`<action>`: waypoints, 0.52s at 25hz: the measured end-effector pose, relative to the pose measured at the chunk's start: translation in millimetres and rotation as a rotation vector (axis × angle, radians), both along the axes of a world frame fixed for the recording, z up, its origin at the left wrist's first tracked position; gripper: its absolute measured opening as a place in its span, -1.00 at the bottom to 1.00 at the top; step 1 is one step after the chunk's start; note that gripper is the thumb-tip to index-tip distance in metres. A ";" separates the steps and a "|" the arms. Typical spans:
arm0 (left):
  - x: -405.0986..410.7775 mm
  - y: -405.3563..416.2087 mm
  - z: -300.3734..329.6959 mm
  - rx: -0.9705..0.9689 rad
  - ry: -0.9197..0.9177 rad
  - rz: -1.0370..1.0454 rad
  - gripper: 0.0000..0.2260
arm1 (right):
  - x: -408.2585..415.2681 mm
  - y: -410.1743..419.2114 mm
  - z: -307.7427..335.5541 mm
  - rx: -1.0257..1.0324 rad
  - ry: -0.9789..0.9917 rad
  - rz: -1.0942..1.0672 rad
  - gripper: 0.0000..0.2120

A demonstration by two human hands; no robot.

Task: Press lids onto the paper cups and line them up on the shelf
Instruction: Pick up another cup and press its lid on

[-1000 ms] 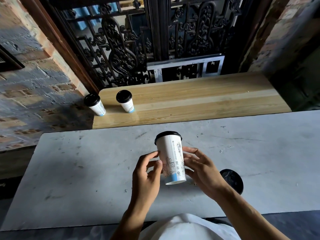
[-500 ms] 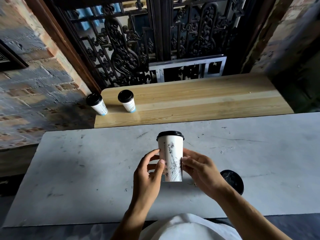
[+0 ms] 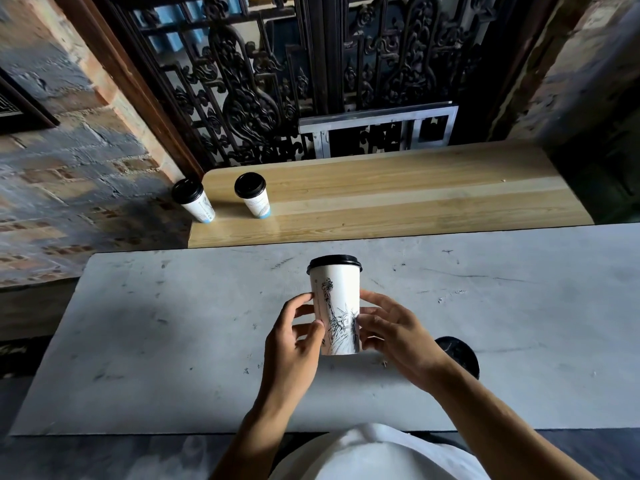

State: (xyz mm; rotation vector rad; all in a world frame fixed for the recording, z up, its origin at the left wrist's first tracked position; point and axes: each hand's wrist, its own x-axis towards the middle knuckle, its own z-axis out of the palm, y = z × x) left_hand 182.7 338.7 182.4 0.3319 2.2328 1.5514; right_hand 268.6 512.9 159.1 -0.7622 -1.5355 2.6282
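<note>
Shelf (image 3: 398,202) right open; both hands' grip on lidded cup (image 3: 335,303).

I hold a lidded white paper cup (image 3: 335,306) upright between my left hand (image 3: 294,336) and right hand (image 3: 394,332) over a grey table (image 3: 156,341). Two lidded cups (image 3: 194,200) (image 3: 252,195) stand at the far wooden shelf's (image 3: 398,202) left end. A black lid (image 3: 460,353) lies near my right wrist.

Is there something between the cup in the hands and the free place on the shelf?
Nothing visible. The held cup has only bare table ahead, and the shelf is free right of the two cups.
</note>
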 end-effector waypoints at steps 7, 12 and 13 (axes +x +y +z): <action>-4.9 28.1 3.2 0.013 -0.027 0.026 -0.51 | -20.2 44.0 8.5 0.347 -0.058 0.216 -0.51; -32.4 54.6 -15.9 -0.010 -0.046 0.051 -0.51 | -59.6 71.3 -6.2 0.603 -0.121 0.321 -0.36; -43.3 61.2 -21.8 -0.015 -0.056 0.051 -0.49 | -70.9 76.3 -9.1 0.648 -0.141 0.331 -0.34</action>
